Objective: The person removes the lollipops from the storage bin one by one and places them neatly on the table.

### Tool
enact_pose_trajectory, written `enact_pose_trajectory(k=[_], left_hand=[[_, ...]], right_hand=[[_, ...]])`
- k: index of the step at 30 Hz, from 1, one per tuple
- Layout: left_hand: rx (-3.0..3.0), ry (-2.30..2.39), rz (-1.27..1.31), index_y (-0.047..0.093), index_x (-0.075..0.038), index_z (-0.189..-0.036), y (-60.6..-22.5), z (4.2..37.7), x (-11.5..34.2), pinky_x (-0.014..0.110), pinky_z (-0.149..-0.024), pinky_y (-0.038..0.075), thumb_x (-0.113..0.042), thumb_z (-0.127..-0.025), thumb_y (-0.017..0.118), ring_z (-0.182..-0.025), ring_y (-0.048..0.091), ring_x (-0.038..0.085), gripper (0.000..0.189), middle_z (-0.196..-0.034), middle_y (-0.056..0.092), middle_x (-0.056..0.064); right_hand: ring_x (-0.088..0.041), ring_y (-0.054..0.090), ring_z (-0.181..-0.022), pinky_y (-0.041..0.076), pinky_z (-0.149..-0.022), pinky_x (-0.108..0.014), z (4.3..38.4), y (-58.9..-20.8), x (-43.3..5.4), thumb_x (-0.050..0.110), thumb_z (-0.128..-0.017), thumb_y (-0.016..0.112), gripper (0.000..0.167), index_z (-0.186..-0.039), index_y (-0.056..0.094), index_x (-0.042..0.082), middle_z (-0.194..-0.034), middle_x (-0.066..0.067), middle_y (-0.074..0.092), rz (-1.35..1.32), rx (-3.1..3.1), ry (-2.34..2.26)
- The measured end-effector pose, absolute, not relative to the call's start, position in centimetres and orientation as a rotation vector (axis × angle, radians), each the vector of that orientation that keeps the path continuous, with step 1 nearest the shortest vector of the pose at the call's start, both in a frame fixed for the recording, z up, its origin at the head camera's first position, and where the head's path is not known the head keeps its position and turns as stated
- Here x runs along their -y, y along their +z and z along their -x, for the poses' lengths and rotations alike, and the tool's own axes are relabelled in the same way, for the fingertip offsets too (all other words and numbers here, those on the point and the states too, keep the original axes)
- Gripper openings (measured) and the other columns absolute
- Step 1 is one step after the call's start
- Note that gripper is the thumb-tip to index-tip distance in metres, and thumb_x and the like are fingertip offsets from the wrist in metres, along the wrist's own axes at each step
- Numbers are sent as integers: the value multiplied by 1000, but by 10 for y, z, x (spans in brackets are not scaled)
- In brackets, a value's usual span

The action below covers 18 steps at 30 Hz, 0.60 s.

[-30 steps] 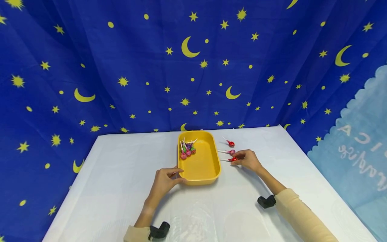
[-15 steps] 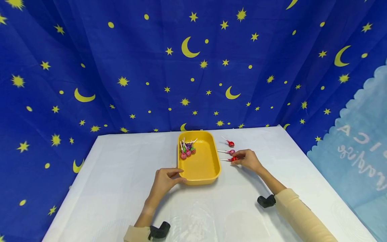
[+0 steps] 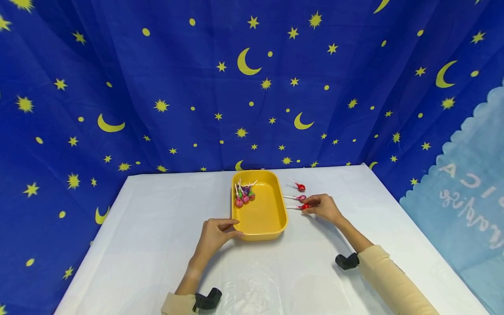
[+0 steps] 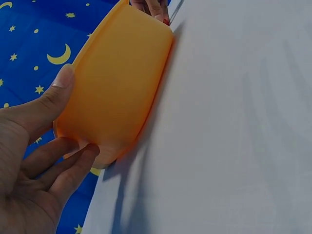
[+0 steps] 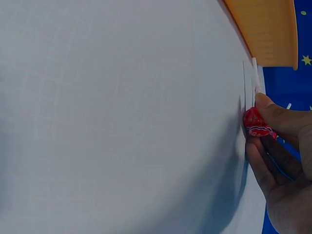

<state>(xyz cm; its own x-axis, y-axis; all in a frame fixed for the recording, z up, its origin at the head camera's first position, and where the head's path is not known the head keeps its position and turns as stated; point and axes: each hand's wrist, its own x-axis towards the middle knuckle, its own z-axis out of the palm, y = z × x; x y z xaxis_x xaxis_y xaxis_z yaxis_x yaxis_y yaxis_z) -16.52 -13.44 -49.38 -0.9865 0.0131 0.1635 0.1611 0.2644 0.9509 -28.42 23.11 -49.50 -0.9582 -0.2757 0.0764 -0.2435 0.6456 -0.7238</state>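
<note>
The tray blocks a low leftward path from the pinched lollipop, with room above.

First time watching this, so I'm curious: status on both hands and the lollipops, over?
Left hand holding yellow tray, near-left corner. Right hand pinching red lollipop, outside tray. Possible snag: pink lollipop lying close beside it.

We see clustered lollipops at the left inside the yellow tray, and just right of it a pink lollipop between two red lollipops, sticks toward it.
</note>
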Motion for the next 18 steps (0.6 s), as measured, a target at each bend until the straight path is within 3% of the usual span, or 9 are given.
enact_pose_trajectory(k=[12, 18], left_hand=[[2387, -1833, 178, 76, 3, -97, -492, 164, 134, 26, -77, 61, -8, -69, 87, -92, 72, 33, 32, -96, 74, 21], [2383, -1865, 147, 77, 1, -98, -493, 164, 133, 24, -75, 61, -7, -69, 87, -93, 72, 32, 32, -102, 73, 21]], right_hand=[[-22, 70, -82, 59, -68, -22, 290, -481, -231, 6, -78, 81, 27, -102, 73, -3, -95, -17, 74, 461, -2830, -1223], [-24, 70, -81, 60, -67, -22, 294, -467, -218, 6, -77, 82, 32, -105, 71, -8, -93, -19, 74, 496, -2815, -1277]])
